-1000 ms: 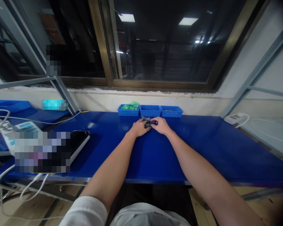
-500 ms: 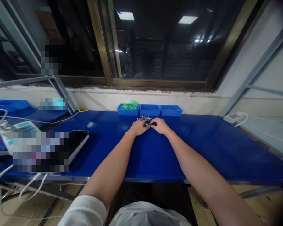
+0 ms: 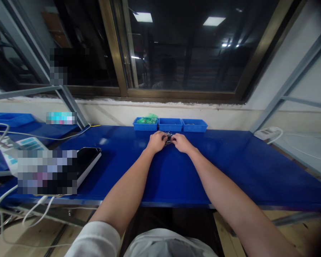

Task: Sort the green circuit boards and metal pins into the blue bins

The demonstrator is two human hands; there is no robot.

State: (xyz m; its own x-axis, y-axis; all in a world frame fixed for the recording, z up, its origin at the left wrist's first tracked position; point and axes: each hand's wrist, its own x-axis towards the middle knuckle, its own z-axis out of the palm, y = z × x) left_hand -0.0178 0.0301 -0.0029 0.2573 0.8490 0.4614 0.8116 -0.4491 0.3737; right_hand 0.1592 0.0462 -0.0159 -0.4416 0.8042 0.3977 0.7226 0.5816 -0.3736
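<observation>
A small pile of thin metal pieces (image 3: 168, 135) lies on the blue table (image 3: 176, 178), between my two hands. My left hand (image 3: 157, 141) is at the pile's left side, its fingers curled in against the pieces. From the right, my right hand (image 3: 181, 142) touches the pile with thumb and fingers pinched together. What either hand's fingertips hold is too small to make out. Behind the pile stand three blue bins in a row: the left bin (image 3: 139, 126) holds green plastic material, the middle bin (image 3: 170, 124) and the right bin (image 3: 194, 125) show small bits inside.
At the left is a tablet-like device (image 3: 89, 157), partly blurred, with white cables and a white-and-teal object (image 3: 32, 144). A white power strip (image 3: 267, 132) lies at the right edge. Metal frame posts flank the table; a window rises behind.
My left hand has drawn up and its fingers have curled in, where they lay flatter over the pile before. My right hand has shifted only slightly at the pile's right side.
</observation>
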